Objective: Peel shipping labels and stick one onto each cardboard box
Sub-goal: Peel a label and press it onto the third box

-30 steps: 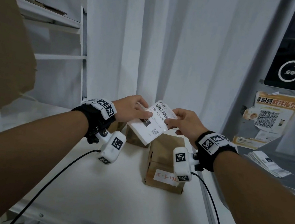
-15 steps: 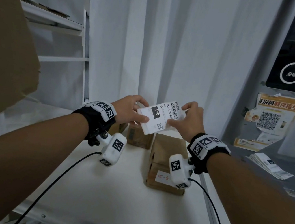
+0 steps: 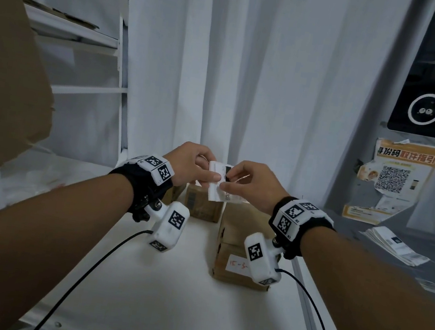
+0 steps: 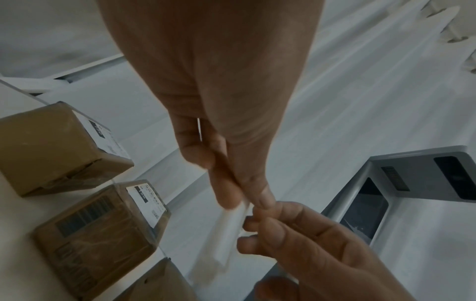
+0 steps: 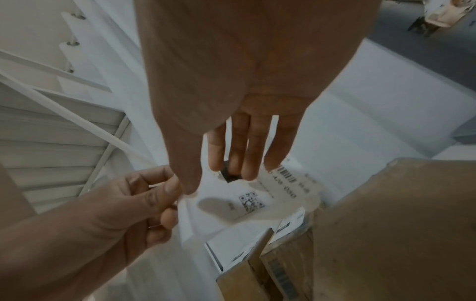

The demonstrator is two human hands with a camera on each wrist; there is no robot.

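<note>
A white shipping label hangs in the air above the boxes, held between both hands. My left hand pinches its left corner between thumb and forefinger. My right hand pinches the same corner from the right, its other fingers lying behind the printed sheet. Directly below stands a tall cardboard box with a small handwritten sticker on its front. Two smaller boxes behind it carry white labels on top.
The boxes stand on a white shelf board with a white curtain behind. A large cardboard box juts in at the upper left. A stack of labels lies on the grey counter at right, below a poster.
The label has turned from flat and facing me to nearly edge-on, and both hands have closed together onto one corner. The right hand dropped and moved left toward the left hand.
</note>
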